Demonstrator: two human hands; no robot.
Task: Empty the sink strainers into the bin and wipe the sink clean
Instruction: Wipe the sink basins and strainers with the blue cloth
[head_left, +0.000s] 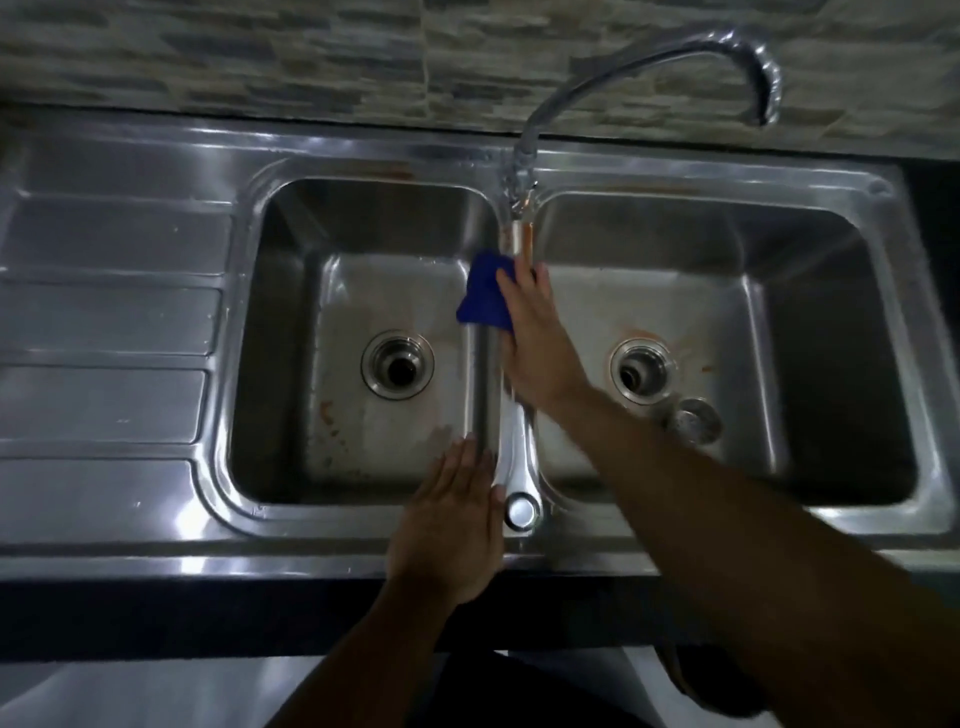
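Observation:
A steel double sink (649, 171) fills the view. My right hand (530, 343) lies flat on a blue cloth (483, 291), pressing it onto the divider (480, 389) between the two bowls. My left hand (452, 525) rests flat, fingers straight, on the sink's front rim beside the divider. The left bowl's drain (397, 366) is open and dark. The right bowl's drain (641, 371) has orange stains around it. A round metal strainer (693, 420) lies on the right bowl's floor, near my right forearm.
The curved tap (675, 57) arches over the back of the right bowl. A ribbed draining board (109, 332) lies to the left. A stone-patterned wall (260, 52) runs behind. The dark counter edge (182, 613) runs along the front.

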